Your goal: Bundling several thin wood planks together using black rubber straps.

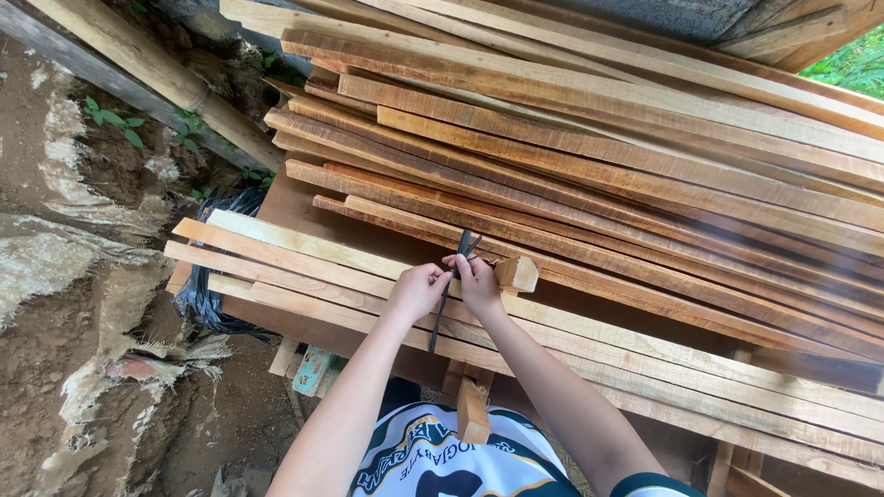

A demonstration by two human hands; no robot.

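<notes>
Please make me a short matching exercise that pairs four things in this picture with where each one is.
Things:
1. dark strap
2. small wood block
3. black plastic sheet
4. green leaves

Places:
A. top right corner
B. pinched between left hand and right hand
C. under the planks' left ends
D. on the planks, right of the right hand

Pairs: 1-B, 2-D, 3-C, 4-A

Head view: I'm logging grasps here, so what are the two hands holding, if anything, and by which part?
Both the left hand and right hand pinch a thin dark strap near its upper end; the rest hangs below.
</notes>
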